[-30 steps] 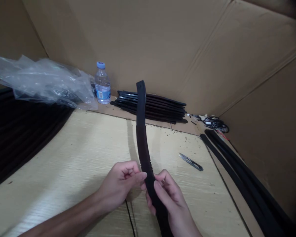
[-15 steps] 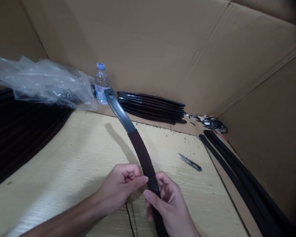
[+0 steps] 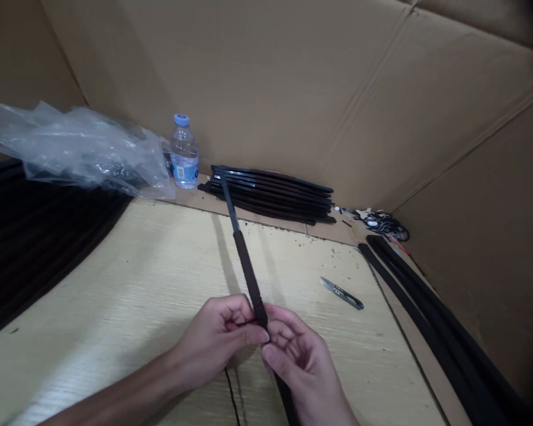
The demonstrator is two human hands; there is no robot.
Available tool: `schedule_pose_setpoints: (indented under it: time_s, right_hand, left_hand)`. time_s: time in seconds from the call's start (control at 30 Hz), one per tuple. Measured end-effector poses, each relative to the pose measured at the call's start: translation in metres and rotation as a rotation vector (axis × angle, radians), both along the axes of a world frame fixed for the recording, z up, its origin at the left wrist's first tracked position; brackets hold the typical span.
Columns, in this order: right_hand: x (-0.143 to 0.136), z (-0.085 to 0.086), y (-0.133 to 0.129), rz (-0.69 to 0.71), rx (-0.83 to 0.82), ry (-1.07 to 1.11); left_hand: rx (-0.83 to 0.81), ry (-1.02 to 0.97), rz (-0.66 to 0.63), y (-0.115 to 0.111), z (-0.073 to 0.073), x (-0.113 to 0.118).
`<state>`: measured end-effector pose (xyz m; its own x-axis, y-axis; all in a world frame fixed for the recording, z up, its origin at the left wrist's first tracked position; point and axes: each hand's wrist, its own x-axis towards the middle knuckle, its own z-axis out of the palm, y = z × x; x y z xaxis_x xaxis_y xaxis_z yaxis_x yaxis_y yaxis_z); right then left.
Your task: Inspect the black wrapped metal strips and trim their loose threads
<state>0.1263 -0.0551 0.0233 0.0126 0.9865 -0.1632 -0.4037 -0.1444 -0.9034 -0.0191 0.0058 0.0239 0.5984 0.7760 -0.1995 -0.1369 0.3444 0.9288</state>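
A long dark strip (image 3: 249, 267), part of it wrapped in dark brown cord, slants away from me over the table, seen edge-on. Its bare far end is smooth and shiny. My right hand (image 3: 299, 358) is closed around the strip just below the wrapped part. My left hand (image 3: 228, 331) pinches a dark cord (image 3: 247, 322) that runs to the strip at the lower end of the wrapping, thumb tip against the strip. The cord's loose length (image 3: 231, 396) hangs down below my left hand.
Thread snips (image 3: 342, 293) lie on the table to the right. Behind are a stack of dark strips (image 3: 275, 195), a water bottle (image 3: 185, 154) and plastic bags (image 3: 84, 148). More dark strips (image 3: 35, 236) lie at left, others (image 3: 426, 319) at right. Cardboard walls (image 3: 257, 77) surround the table.
The strip has been turned about its length, from its broad face to its narrow edge, and its far end has swung right. A stretch of cord now shows between my left hand and the strip.
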Motion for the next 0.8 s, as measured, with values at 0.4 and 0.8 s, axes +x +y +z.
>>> schedule_pose_setpoints:
  time_s: [0.4, 0.8]
  right_hand:
    - [0.000, 0.010, -0.004, 0.077, -0.050, -0.064]
    - [0.001, 0.005, -0.005, -0.031, -0.040, 0.004]
  left_hand:
    - [0.018, 0.041, -0.013, 0.000, 0.002, -0.003]
    - [-0.006, -0.047, 0.030, -0.001, 0.001, 0.001]
